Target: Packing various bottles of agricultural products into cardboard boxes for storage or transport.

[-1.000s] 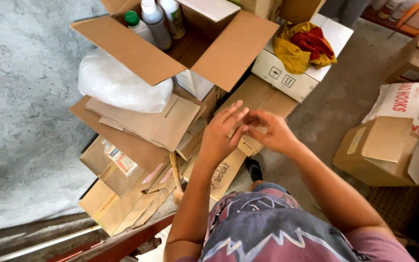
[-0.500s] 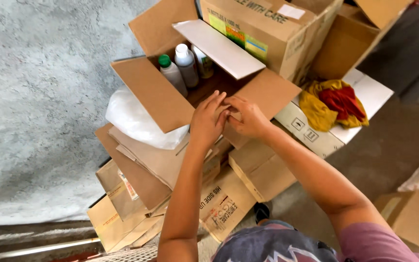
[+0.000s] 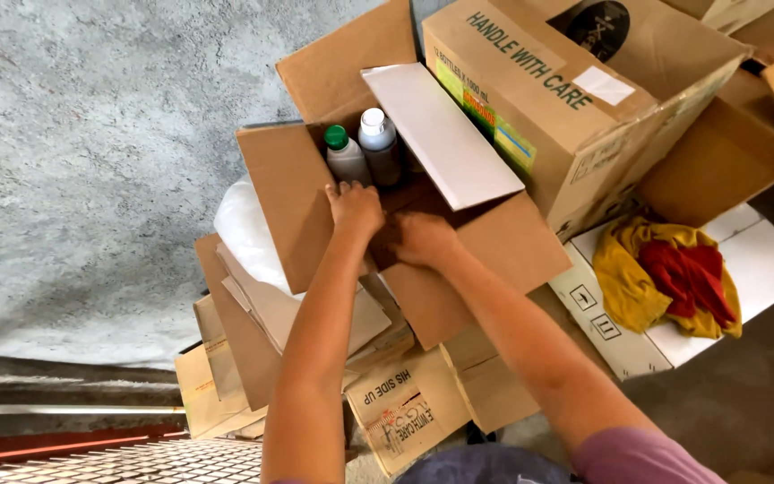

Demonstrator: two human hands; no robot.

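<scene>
Inside, both hands (image 3: 387, 224) touch the open corrugated cardboard box (image 3: 288, 197) near smooth plastic bottles (image 3: 362, 148).

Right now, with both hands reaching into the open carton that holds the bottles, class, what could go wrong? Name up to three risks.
1. The open carton sits on an uneven pile of flattened cardboard, so it may tilt or slide under pressure.
2. The left hand is close beside the green-capped bottle and white-capped bottle; a nudge could topple them.
3. The white flap leans over the opening and could drop onto the hands.
</scene>
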